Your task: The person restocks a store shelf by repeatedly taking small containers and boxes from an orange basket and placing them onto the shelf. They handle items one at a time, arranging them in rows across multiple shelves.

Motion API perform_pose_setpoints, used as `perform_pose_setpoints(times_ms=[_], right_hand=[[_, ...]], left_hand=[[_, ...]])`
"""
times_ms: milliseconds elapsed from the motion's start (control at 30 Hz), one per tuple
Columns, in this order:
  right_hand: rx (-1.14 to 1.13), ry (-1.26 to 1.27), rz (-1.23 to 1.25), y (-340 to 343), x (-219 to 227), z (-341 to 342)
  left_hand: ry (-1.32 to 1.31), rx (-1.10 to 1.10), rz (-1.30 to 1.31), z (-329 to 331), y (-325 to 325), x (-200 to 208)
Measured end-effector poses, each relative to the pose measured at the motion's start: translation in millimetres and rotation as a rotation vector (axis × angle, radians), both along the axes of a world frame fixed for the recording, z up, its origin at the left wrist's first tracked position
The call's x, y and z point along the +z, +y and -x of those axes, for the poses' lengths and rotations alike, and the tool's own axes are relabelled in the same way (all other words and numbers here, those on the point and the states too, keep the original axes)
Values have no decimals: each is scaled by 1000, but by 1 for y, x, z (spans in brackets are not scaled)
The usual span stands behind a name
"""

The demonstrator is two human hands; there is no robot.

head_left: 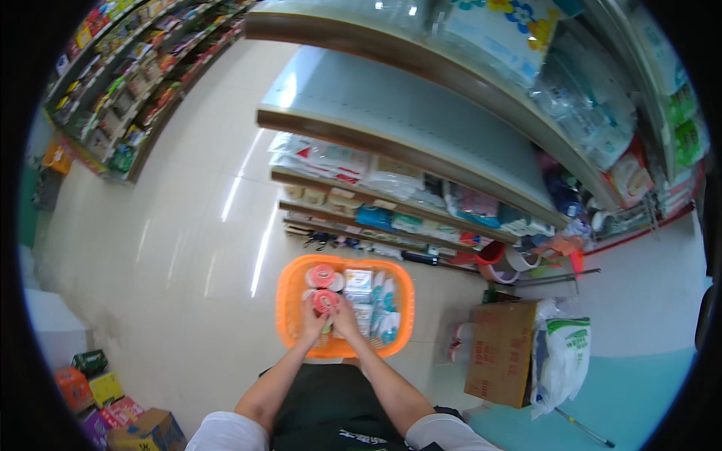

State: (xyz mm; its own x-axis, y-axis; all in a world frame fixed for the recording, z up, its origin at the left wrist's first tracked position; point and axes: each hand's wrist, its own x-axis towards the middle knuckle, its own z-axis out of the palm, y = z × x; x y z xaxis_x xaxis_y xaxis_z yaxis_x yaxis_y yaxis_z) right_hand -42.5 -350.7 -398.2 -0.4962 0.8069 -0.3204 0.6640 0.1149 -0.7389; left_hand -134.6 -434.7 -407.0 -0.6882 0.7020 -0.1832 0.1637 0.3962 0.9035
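An orange plastic basket (289, 301) sits on the pale floor in front of me, filled with small packs. My left hand (312, 323) and my right hand (346, 319) meet over its near left part and together grip a round red-and-white tub (325, 300). A second round red-and-white tub (322, 276) lies just beyond it in the basket. White and teal packets (376, 301) fill the basket's right half.
Store shelves (391, 143) with packaged goods rise ahead and to the right. A brown cardboard box (500, 349) and a white sack (560, 361) stand on the floor at right. Coloured cartons (105, 398) lie at lower left. Another shelf row (128, 83) runs along the far left.
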Motion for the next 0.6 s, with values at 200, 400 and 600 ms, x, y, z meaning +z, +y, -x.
perform_pose_setpoints(times_ms=[200, 400, 600], right_hand=[[-33, -80, 130, -2, -12, 5], [-45, -54, 146, -8, 8, 6], [-171, 34, 75, -9, 23, -10]], left_hand=[[-307, 22, 46, 3, 4, 4], [-248, -13, 30, 7, -3, 1], [212, -3, -59, 0, 9, 68]])
